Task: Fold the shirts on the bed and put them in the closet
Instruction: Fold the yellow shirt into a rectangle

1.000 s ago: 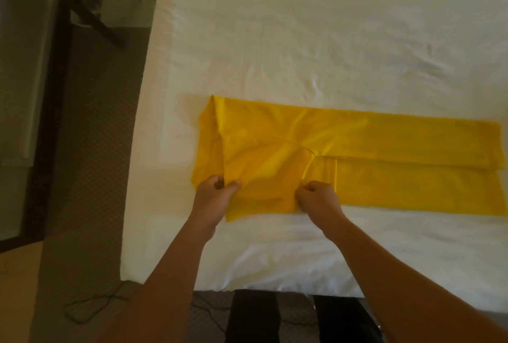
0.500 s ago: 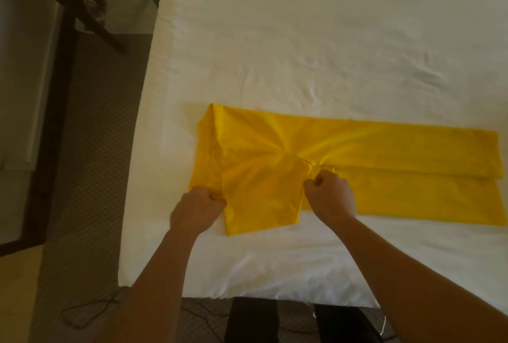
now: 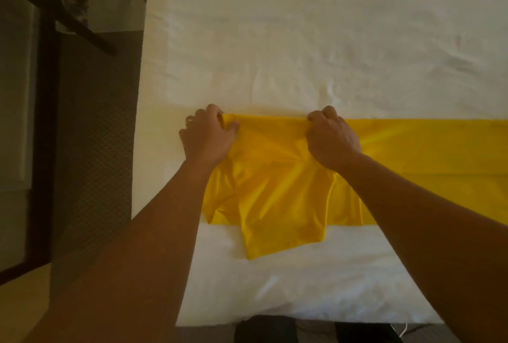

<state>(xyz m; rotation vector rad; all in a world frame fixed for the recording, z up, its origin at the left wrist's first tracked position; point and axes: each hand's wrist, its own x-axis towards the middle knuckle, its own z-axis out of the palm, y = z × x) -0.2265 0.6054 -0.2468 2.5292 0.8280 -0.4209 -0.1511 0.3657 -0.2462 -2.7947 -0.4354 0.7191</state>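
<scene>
A yellow shirt lies folded lengthwise on the white bed, running off the right edge of the view. My left hand pinches the shirt's far left corner with curled fingers. My right hand grips the far edge of the shirt a short way to the right. Between my forearms a sleeve flap hangs toward the near side of the bed. No other shirts and no closet are in view.
The bed's left edge drops to a patterned carpet. Dark wooden furniture legs stand at the far left. A cord end lies on the floor by the bed's near edge.
Both hands moved from the shirt's near edge to its far edge and now grip the far fold. The camera came closer to the bed.
</scene>
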